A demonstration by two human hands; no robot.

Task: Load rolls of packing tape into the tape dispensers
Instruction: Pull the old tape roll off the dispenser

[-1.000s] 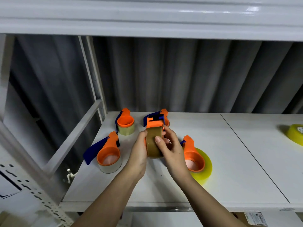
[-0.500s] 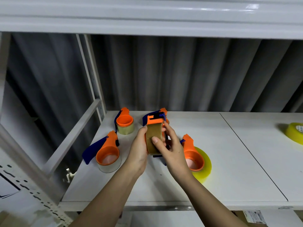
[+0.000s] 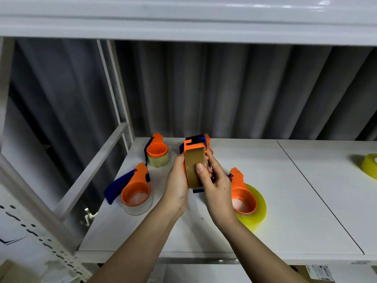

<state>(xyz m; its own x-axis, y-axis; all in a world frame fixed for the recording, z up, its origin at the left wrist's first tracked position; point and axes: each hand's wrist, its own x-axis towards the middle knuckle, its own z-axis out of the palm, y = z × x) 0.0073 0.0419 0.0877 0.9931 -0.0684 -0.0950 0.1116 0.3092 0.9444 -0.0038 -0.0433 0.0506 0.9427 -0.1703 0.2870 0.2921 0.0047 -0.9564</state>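
Hands both up over white shelf (image 3: 265, 201): left hand (image 3: 176, 185) and right hand (image 3: 216, 186) curled round one brown tape roll (image 3: 193, 170) seated in orange dispenser (image 3: 195, 144), right thumb on roll face. Three more loaded dispensers lying on shelf: back left (image 3: 157, 149), front left (image 3: 135, 190), right on yellow roll (image 3: 243, 198). One loose yellow roll (image 3: 370, 165) far right.

A brown tape roll (image 3: 194, 170) is held on edge in an orange dispenser (image 3: 196, 144) above the shelf. Three loaded orange dispensers (image 3: 136, 190) (image 3: 157, 150) (image 3: 243, 198) are laid flat around it.
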